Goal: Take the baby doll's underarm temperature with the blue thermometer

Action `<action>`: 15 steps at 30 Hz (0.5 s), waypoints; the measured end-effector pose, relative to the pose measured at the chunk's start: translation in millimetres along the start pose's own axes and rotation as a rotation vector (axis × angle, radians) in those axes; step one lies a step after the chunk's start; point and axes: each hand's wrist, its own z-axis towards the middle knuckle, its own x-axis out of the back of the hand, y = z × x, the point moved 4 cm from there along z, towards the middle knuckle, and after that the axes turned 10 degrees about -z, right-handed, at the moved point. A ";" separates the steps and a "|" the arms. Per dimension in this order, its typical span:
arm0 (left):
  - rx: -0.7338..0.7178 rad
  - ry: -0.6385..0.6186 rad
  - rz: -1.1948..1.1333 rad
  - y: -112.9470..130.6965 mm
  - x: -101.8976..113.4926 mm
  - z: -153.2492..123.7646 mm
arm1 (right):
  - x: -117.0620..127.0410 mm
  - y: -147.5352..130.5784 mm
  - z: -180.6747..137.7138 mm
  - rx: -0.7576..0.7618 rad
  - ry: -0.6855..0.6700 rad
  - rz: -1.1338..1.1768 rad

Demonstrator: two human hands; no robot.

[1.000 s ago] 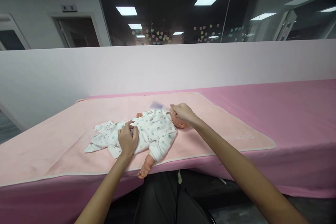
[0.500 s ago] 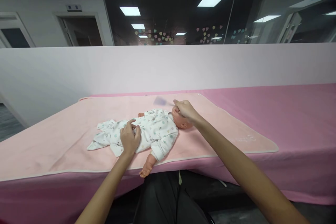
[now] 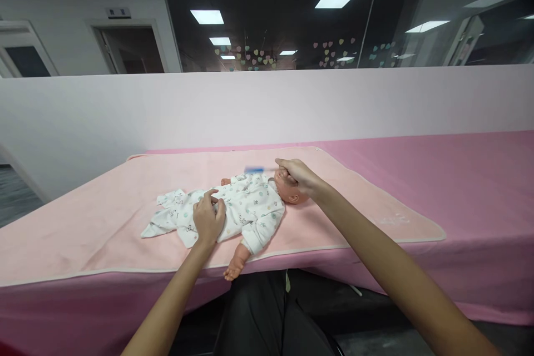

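Observation:
A baby doll [image 3: 246, 208] in a white patterned romper lies on its back on a light pink blanket [image 3: 104, 222], head to the right. My left hand [image 3: 207, 219] rests on the doll's belly with fingers curled on the romper. My right hand [image 3: 295, 176] is closed in a pinch over the doll's face, holding a thin blue stick-like thing [image 3: 255, 169] that points left and is blurred by motion. One bare doll arm [image 3: 234, 266] hangs past the table's front edge.
The blanket lies on a long table with a darker pink cover [image 3: 467, 178]. A low white partition wall [image 3: 267, 105] runs behind it, with dark glass windows above. My dark-trousered legs [image 3: 267, 317] are under the table's front edge.
The blue thing in my right hand has swung slightly, from tilted to nearly level above the doll's chest. My left hand stays on the doll's belly. The view shifted a little.

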 end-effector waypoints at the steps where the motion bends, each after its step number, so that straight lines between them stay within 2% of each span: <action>1: 0.001 -0.004 0.002 -0.1 -0.1 0.0 | -1.5 0.5 -0.4 -0.014 -0.031 -0.017; 4: 0.008 -0.019 0.006 -1.0 -0.8 0.2 | -2.4 -1.0 -0.2 0.003 -0.003 -0.062; 11: 0.003 -0.020 0.023 -1.1 -1.4 0.5 | 1.3 -4.3 0.8 0.019 0.220 -0.120; 15: 0.000 -0.019 0.030 -0.6 -1.0 0.3 | -1.9 -6.0 -1.2 -0.012 0.115 -0.049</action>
